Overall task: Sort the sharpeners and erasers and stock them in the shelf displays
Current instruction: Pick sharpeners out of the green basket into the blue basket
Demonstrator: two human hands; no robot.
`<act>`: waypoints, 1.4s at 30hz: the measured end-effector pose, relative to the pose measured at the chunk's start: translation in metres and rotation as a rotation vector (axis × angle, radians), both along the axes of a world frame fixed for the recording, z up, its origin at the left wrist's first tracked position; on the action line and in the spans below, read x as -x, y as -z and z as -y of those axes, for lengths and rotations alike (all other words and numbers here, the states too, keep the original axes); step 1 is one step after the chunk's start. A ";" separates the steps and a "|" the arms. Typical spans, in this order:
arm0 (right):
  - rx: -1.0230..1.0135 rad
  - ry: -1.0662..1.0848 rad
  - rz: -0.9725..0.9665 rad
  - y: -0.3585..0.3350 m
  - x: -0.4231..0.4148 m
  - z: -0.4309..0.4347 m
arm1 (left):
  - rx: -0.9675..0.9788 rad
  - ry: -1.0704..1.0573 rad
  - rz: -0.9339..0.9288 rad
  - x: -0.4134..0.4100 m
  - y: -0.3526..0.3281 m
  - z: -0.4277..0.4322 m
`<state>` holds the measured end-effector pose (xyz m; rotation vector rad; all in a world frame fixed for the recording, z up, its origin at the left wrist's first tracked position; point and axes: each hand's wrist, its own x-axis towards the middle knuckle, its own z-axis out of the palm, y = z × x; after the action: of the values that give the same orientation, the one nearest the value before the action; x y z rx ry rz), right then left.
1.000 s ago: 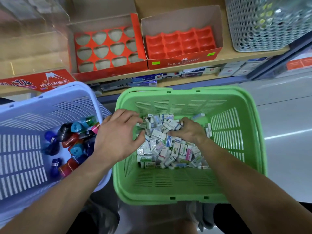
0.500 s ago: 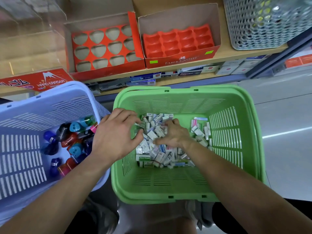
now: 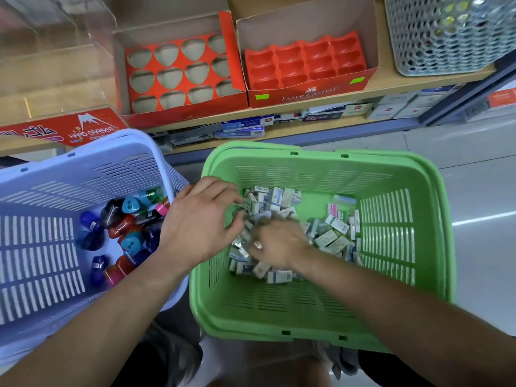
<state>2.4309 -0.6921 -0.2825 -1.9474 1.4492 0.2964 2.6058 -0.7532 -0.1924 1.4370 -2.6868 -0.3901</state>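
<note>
A green basket [image 3: 321,335] holds a loose pile of small wrapped erasers [image 3: 332,238]. My right hand [image 3: 279,244] is dug into the middle of the pile, its fingers curled down around some erasers, and it looks blurred. My left hand [image 3: 201,219] hovers cupped at the pile's left edge, fingertips touching the erasers. To the left, a lilac basket [image 3: 92,160] holds several coloured sharpeners [image 3: 122,227]. On the shelf above stand a red display box with rounded cut-out holes [image 3: 178,68] and a red Faber-Castell box with a moulded tray [image 3: 304,62].
A clear case with a red "Hard Eraser" label [image 3: 83,129] sits at the shelf's left. A grey mesh basket [image 3: 446,37] stands at the shelf's right. Flat stationery boxes [image 3: 245,127] line the lower shelf. Grey floor lies to the right.
My right hand has swept leftward through the erasers toward my left hand, pushing the pile along and leaving a bare patch of basket floor. My left hand has stayed at the pile's left edge.
</note>
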 end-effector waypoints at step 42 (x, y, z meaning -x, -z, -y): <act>0.093 -0.416 -0.357 0.004 0.072 -0.009 | -0.039 0.068 -0.026 -0.006 -0.001 0.003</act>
<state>2.3587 -0.6833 -0.2866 -2.3549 1.2698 0.8114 2.6123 -0.7565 -0.1910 1.3436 -2.7280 -0.4652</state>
